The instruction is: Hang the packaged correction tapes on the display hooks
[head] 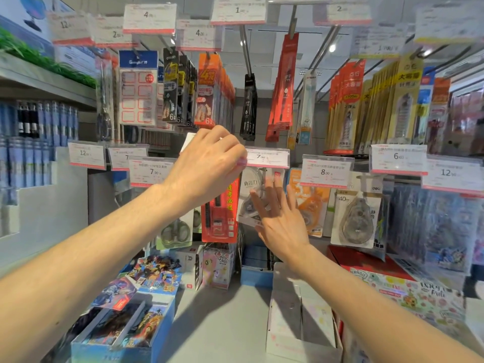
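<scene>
At the left edge of the display, a price tag marked 12 (86, 154) is sitting on its hook end, and beside it a tag marked 7.90 (152, 172) is hanging a little lower; below them a pack of scissors (175, 233) is hanging near the counter (217, 323); the left hand (207, 163) is reaching up to the middle of the display, its fingers are curling over and its fingertips are pinching the left end of the price tag marked 7 (267, 157), with a white card corner showing behind the knuckles; under this hand a red package (221, 216) is hanging; just to the right, directly under the 7 tag, the packaged correction tape (250, 197) with a white card is hanging, tilted a little; the right hand (277, 218) is in front of it with fingers straight and spread, the fingertips are touching the face of the package and are gripping nothing; further right an orange correction tape pack (311, 205) is hanging under the tag marked 8 (326, 170), then a white pack marked 40m (357, 218) near the right edge; on the counter, an open white carton (301, 323) is standing below the right forearm
</scene>
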A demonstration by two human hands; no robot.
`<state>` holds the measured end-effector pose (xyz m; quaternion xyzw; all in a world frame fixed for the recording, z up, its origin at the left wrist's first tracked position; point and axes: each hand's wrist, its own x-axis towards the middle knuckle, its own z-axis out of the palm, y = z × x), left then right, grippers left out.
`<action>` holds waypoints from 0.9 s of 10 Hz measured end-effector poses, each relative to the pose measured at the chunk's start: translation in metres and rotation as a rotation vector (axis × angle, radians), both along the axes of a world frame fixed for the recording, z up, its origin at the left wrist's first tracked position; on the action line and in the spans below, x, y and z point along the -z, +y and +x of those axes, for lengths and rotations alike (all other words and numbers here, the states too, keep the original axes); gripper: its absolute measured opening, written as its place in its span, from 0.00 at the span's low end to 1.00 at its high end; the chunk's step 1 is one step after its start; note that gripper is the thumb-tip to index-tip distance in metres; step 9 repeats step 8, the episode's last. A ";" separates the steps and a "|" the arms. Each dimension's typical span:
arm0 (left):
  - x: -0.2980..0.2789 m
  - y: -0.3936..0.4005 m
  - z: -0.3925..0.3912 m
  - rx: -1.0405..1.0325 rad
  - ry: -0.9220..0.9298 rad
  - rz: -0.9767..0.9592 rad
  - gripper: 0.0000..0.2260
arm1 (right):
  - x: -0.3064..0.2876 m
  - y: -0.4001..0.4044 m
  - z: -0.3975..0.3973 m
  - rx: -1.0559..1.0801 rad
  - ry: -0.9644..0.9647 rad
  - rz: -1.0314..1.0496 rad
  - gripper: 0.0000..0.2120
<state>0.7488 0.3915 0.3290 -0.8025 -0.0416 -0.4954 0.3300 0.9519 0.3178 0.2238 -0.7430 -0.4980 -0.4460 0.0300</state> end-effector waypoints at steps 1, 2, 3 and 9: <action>0.002 0.002 0.001 -0.018 0.001 0.009 0.08 | 0.002 -0.001 0.005 -0.016 0.031 -0.007 0.43; 0.005 0.004 0.004 -0.036 0.001 0.050 0.08 | 0.004 -0.002 0.008 -0.039 0.048 -0.008 0.43; 0.012 0.005 0.004 -0.033 -0.007 0.091 0.06 | 0.005 -0.005 0.006 -0.055 0.057 -0.014 0.42; 0.139 -0.033 0.010 0.012 -0.073 -0.441 0.27 | 0.057 -0.073 -0.012 -0.100 0.273 0.332 0.40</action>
